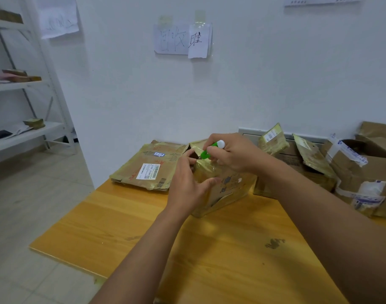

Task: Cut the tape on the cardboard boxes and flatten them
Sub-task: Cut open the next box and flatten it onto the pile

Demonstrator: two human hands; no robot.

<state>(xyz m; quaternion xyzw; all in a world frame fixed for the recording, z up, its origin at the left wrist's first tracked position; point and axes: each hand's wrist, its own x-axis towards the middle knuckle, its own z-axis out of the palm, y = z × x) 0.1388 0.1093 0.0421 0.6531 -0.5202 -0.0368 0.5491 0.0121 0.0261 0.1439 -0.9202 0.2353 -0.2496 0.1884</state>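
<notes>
both hands on taped box [222, 185] on table [209, 249]: left hand [187, 185] grips its side, right hand [233, 154] clenches green cutter [210, 148] at top.

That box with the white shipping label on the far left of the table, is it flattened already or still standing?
Flattened. The labelled box lies as a thin slab on the table, label facing up, no side walls standing.

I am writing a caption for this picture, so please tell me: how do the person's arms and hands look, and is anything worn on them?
Both forearms are bare up to the frame's lower edge; no sleeves show. The left hand and the right hand wear no gloves, and no ring, watch or bracelet is visible.
</notes>
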